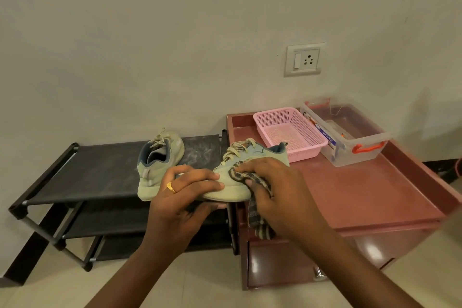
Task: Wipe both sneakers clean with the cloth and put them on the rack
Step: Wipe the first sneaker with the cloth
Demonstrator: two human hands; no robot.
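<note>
A person's two hands work on a pale green sneaker [246,157] held in the air above the gap between a black rack [100,172] and a reddish cabinet [362,190]. The left hand [185,190] curls round the toe end, fingers over the top and thumb beneath. The right hand [272,180] presses a bunched checked cloth [240,172] against the shoe's side, fingers curled round it, with the cloth's loose end hanging below the sole. The other sneaker [156,165] already sits on the rack's top shelf, heel towards the camera. On the cabinet, well behind the hands, stand a pink basket [310,142] and a clear box [360,147].

Likely risks: the shoe is gripped only at its toe, so a hard rub could twist it loose and drop it to the floor. The hanging cloth end could snag on the rack's corner. The rack shelf looks dusty, which could soil the wiped shoes once they are set down.
</note>
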